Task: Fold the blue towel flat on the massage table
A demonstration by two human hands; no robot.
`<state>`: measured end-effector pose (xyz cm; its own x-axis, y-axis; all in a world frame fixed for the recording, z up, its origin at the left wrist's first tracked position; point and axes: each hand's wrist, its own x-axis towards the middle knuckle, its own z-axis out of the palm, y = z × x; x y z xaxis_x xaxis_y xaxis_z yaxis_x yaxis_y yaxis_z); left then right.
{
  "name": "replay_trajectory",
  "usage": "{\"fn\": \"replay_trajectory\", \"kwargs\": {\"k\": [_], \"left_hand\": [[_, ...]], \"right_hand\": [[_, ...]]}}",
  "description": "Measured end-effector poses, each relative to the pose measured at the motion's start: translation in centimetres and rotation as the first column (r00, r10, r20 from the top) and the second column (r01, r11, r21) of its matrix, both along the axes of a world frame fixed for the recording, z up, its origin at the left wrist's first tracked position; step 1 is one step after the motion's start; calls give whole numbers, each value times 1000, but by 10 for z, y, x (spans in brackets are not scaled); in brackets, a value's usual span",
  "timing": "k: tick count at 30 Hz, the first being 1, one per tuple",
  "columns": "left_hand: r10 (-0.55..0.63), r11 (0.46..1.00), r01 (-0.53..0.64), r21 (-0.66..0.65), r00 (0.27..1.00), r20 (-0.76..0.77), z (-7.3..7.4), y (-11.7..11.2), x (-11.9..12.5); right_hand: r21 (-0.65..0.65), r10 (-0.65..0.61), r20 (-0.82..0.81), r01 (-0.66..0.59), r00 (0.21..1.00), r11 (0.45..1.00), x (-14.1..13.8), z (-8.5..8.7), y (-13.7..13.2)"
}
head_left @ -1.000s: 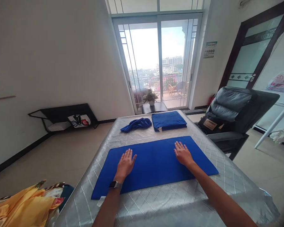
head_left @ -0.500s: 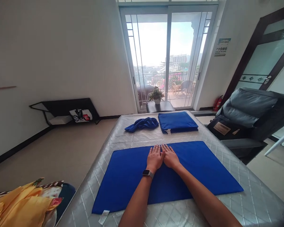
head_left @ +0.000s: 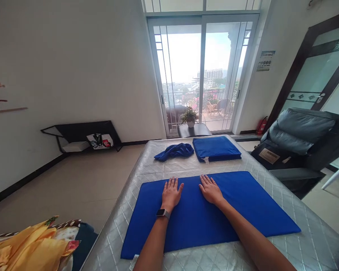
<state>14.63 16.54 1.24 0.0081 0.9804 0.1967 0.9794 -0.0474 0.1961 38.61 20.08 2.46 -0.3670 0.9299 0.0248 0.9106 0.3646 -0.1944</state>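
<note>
A blue towel [head_left: 197, 222] lies spread flat across the silver quilted mattress [head_left: 296, 210]. My left hand [head_left: 171, 194], with a watch [head_left: 163, 213] on its wrist, rests palm down on the towel left of its middle, fingers stretched out. On the same towel, a little to the right, my right hand [head_left: 211, 189] also lies flat, near the far edge. Bare blue cloth shows between the two hands. Beyond them are a crumpled blue cloth [head_left: 174, 151] and a stack of folded blue towels [head_left: 217, 148] with a white tag.
A grey recliner [head_left: 296, 130] stands along the mattress's right side. Yellow patterned fabric [head_left: 31, 246] is heaped at the lower left. A potted plant [head_left: 190, 116] sits on a chair before the sliding glass door. A black rack [head_left: 87, 131] stands by the left wall.
My hands have moved apart along the towel, the left one to the left and the right one to the right. The view has tilted up slightly.
</note>
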Motion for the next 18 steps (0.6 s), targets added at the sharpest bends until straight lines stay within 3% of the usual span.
{"fn": "replay_trajectory", "kwargs": {"k": [5, 13, 18], "left_hand": [[122, 992, -123, -15, 991, -54, -1, -13, -49], [122, 992, -125, -21, 987, -103, -2, -14, -50], [129, 990, -134, -47, 986, -102, -2, -12, -54]], "right_hand": [[-16, -10, -9, 10, 1000, 1000, -1, 3, -1], [-15, 17, -38, -17, 999, 1000, 4, 7, -4], [-18, -20, -20, 20, 1000, 1000, 55, 5, 10]]}}
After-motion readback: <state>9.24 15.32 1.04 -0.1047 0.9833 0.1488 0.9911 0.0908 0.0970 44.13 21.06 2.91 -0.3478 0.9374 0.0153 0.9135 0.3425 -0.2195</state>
